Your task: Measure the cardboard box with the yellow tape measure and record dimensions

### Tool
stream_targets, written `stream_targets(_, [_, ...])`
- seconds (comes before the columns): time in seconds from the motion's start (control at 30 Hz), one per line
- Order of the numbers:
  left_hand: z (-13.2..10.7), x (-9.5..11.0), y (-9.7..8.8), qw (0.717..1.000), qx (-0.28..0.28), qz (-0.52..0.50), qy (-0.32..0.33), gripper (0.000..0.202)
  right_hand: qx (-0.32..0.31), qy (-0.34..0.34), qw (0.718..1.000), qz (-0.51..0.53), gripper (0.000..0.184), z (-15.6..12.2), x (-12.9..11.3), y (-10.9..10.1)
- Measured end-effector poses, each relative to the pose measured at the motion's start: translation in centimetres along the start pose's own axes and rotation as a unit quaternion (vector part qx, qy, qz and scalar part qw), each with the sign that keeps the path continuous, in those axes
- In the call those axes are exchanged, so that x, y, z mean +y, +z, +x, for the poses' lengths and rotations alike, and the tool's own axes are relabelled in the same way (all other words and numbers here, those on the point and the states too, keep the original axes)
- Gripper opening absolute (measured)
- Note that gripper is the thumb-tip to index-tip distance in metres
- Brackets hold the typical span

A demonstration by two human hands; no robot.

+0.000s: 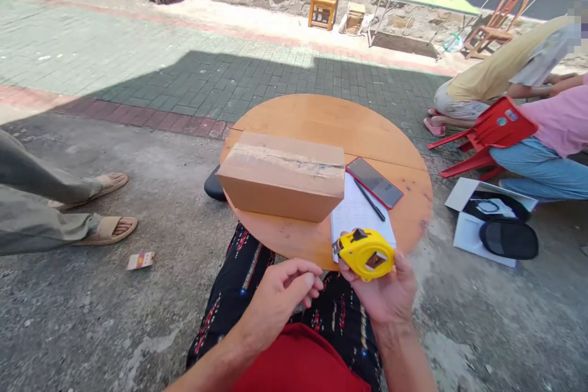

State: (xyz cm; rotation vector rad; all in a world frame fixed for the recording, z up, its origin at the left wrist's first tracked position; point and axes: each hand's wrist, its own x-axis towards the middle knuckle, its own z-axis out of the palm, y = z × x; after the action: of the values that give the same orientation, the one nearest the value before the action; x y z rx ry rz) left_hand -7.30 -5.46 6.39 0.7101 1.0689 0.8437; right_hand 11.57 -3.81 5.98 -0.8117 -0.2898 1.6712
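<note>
A yellow tape measure [366, 254] rests in my right hand [388, 291], fingers and thumb around its case. The metal end of its blade shows at the left of the case, close to the notebook. My left hand [287, 285] hovers over my lap, its fingers loosely bent and the thumb apart from the index finger; I see nothing in it. Ahead of it a closed cardboard box [280, 180], taped along the top, sits on the round wooden table [316, 113]. Beside the box lies an open notebook [351, 211] with a black pen [370, 201] on it.
A phone [375, 182] in a red case lies past the notebook. At the right, people sit near a red plastic chair [493, 128] and an open white box [463, 196]. Someone's sandalled feet [113, 229] are at the left. A dark object [215, 185] shows behind the box.
</note>
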Motion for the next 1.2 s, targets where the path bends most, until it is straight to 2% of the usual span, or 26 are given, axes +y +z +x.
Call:
stream_targets(0.13, [0.1,0.5,0.9,0.998,-0.032,-0.049,-0.021,0.039,-0.011,0.004,1.000,0.001,0.046,-0.3,0.1,-0.5])
stream_targets(0.3, [-0.1,0.1,0.8,0.994,-0.058,-0.089,-0.037,0.042,-0.056,0.023,0.997,-0.057,0.063,-0.3,-0.1,-0.4])
stream_targets(0.5, [0.1,-0.6,0.3,0.992,-0.057,-0.093,-0.066,0.043,-0.145,0.036,0.979,-0.138,0.056,-0.4,0.3,-0.5])
stream_targets(0.67, [0.1,-1.5,-0.2,0.952,-0.118,-0.241,-0.145,0.044,-0.171,0.022,0.967,-0.188,0.057,-0.7,0.3,-0.5])
stream_targets(0.73, [0.1,-1.2,-0.7,0.948,-0.120,-0.266,-0.130,0.043,-0.160,0.015,0.969,-0.188,0.057,-0.9,0.0,-0.8])
stream_targets(0.83, [-0.1,-0.1,-2.1,0.955,-0.111,-0.262,-0.087,0.042,-0.132,0.002,0.975,-0.179,0.057,-1.2,-0.7,-2.0])
stream_targets(1.03, [-0.3,2.8,-5.4,0.973,-0.047,-0.227,-0.015,0.040,-0.071,-0.015,0.987,-0.145,0.068,-1.3,-2.6,-4.8])
stream_targets(1.1, [-0.4,3.8,-6.0,0.980,-0.036,-0.195,-0.001,0.040,-0.069,-0.025,0.986,-0.153,0.072,-1.3,-3.2,-4.8])
stream_targets(1.2, [-0.7,5.5,-6.5,0.989,-0.024,-0.147,0.016,0.041,-0.059,-0.054,0.980,-0.183,0.070,-1.2,-4.0,-3.4])
